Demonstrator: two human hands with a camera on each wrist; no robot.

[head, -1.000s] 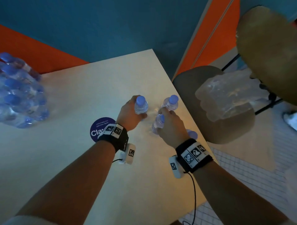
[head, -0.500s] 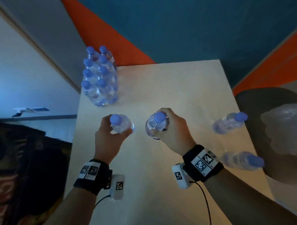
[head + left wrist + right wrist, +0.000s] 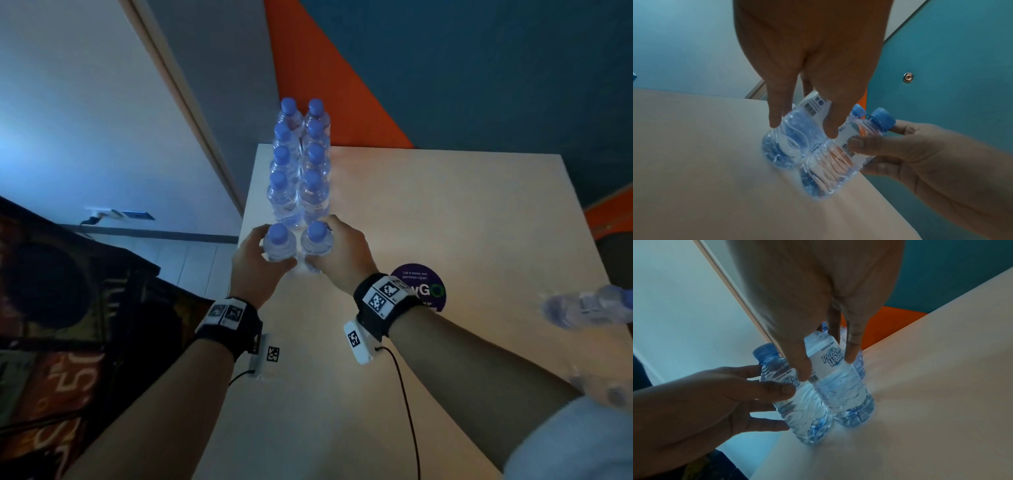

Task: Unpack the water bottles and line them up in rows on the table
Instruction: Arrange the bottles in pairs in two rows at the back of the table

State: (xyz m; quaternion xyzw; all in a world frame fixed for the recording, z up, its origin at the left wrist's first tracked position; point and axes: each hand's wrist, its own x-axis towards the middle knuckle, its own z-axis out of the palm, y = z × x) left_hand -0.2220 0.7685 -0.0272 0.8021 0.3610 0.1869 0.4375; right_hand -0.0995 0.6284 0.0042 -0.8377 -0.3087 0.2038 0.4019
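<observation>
Two rows of clear water bottles with blue caps (image 3: 301, 164) stand along the left edge of the beige table (image 3: 445, 212). At the near end of the rows, my left hand (image 3: 255, 253) grips one upright bottle (image 3: 279, 243) and my right hand (image 3: 342, 253) grips another (image 3: 317, 240) beside it. The two bottles touch side by side, and their bases are on the tabletop. In the left wrist view my fingers (image 3: 774, 120) curl round the left bottle (image 3: 791, 139). In the right wrist view my fingers (image 3: 803, 369) hold the labelled right bottle (image 3: 838, 382).
Two more bottles lie on their sides at the table's right edge (image 3: 585, 310) (image 3: 603, 387). A round purple sticker (image 3: 424, 291) is on the table just right of my right wrist. A wall runs to the left of the table, and dark clutter (image 3: 68, 308) lies on the floor below.
Both hands have carried their bottles from the right side of the table to the left and stood them at the near end of the two rows. The head view has swung left.
</observation>
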